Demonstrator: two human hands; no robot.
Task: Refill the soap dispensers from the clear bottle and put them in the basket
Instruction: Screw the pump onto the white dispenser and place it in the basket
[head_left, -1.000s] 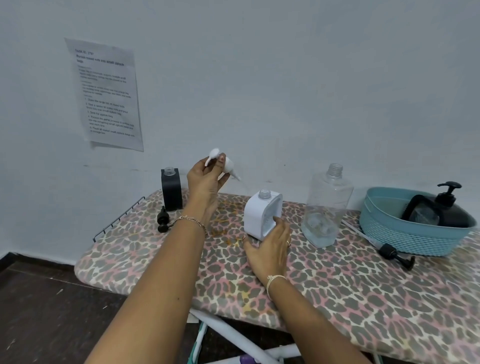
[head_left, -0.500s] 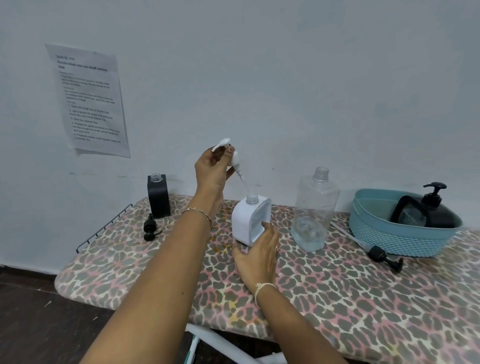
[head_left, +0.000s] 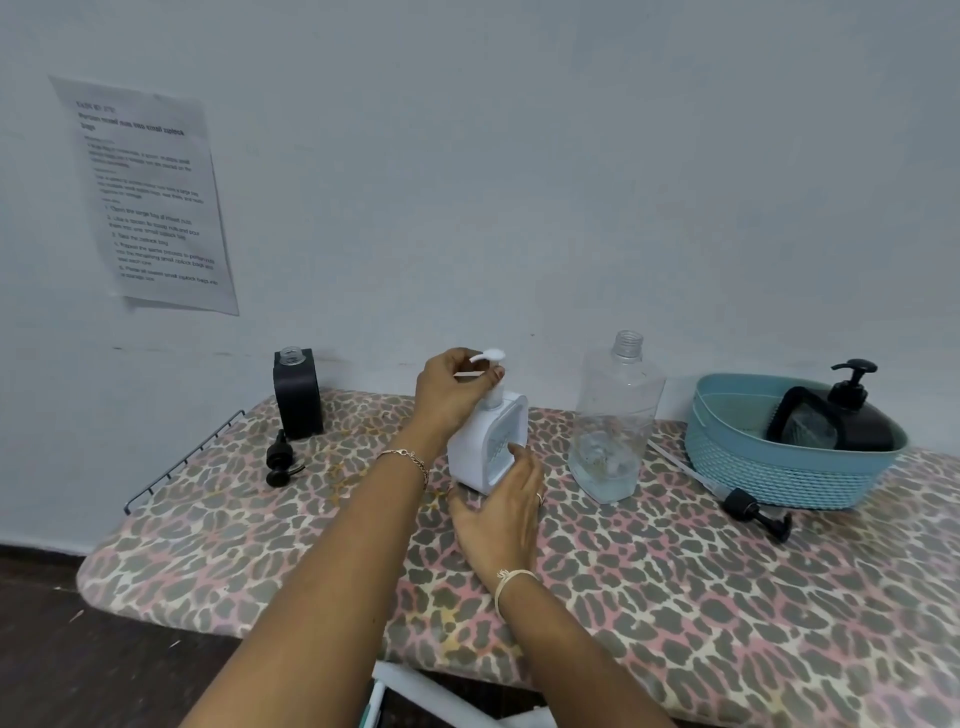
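Screw the white pump (head_left: 492, 357), pinched in the fingers of the left hand (head_left: 448, 397), squarely into the white dispenser (head_left: 475, 449) clasped low by the right hand (head_left: 503, 514).

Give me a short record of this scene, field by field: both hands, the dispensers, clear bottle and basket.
left hand: pinches white pump, set in neck of white dispenser
right hand: grips white dispenser near its base
clear bottle: uncapped, upright, little liquid inside
black dispenser: open, upright by wall, loose black pump before it
basket: holds second black dispenser, pump fitted
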